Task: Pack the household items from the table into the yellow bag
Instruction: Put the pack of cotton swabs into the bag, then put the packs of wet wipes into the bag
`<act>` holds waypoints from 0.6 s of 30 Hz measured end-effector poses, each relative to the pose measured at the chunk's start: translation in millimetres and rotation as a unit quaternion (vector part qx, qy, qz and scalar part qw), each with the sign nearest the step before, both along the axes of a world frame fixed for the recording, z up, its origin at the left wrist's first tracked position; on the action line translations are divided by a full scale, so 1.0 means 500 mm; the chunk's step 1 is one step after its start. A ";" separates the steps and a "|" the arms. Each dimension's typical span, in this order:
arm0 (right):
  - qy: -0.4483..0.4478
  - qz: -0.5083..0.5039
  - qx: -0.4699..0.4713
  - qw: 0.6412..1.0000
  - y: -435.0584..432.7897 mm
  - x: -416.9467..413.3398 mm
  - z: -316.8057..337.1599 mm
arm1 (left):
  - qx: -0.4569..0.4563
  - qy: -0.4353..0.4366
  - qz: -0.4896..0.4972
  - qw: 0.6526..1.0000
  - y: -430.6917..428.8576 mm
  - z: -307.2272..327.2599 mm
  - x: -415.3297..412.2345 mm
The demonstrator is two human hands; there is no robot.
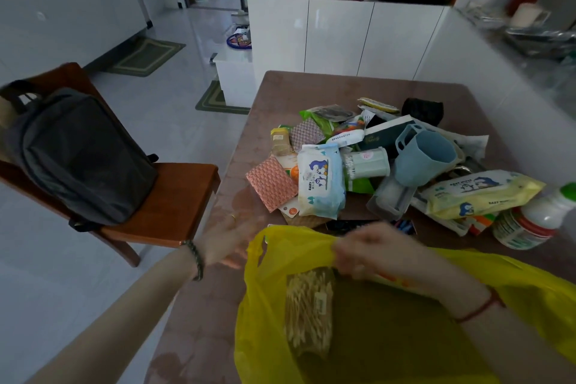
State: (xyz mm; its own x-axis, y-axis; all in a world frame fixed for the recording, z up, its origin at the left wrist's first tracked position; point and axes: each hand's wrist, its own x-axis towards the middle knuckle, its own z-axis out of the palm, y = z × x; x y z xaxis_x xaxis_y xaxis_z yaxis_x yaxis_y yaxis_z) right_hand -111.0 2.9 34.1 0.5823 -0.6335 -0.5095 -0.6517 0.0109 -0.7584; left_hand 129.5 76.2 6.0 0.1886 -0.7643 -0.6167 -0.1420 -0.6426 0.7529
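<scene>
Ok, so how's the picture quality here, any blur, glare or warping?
Head view: the left hand and the right hand at the yellow bag are motion-blurred; the pile on the table is sharper; light is dim, with soft glare on the white cabinet doors; the wide lens bends lines near the edges.

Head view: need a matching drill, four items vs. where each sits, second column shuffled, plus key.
Items
1. blue cup
2. grey backpack
3. white bottle
4. cotton swab pack

Places
A. inside the yellow bag
B. on the wooden chair
C. tipped, in the middle of the pile on the table
D. at the far right of the pile

Pairs: 1-C, 2-B, 3-D, 4-A
</scene>
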 end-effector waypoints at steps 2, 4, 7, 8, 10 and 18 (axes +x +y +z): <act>-0.127 -0.141 0.002 0.982 -0.062 0.021 0.021 | -0.028 0.007 0.057 0.998 -0.043 -0.005 0.010; -0.166 -0.240 -0.003 0.957 -0.116 0.055 0.003 | -0.054 0.000 0.086 0.995 -0.089 -0.016 0.019; -0.121 -0.281 0.034 0.951 -0.178 0.099 -0.063 | -0.060 0.054 0.111 0.990 -0.154 -0.042 0.006; -0.117 -0.293 0.052 0.948 -0.190 0.108 -0.079 | -0.057 0.073 0.119 0.989 -0.173 -0.043 -0.006; -0.115 -0.329 0.083 0.933 -0.209 0.122 -0.113 | -0.061 0.106 0.144 0.982 -0.213 -0.043 -0.033; -0.090 -0.373 0.093 0.919 -0.246 0.142 -0.177 | -0.001 0.099 0.121 0.988 -0.321 -0.092 -0.073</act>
State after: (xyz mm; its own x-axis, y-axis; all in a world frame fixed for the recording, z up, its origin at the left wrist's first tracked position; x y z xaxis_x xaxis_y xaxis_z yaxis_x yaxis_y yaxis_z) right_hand -39.8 -120.0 -54.4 0.1067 -0.8020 -0.5878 -0.2748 0.5443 -0.7926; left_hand 93.0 -84.1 -39.8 0.2413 -0.7131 -0.6582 0.1665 -0.6378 0.7520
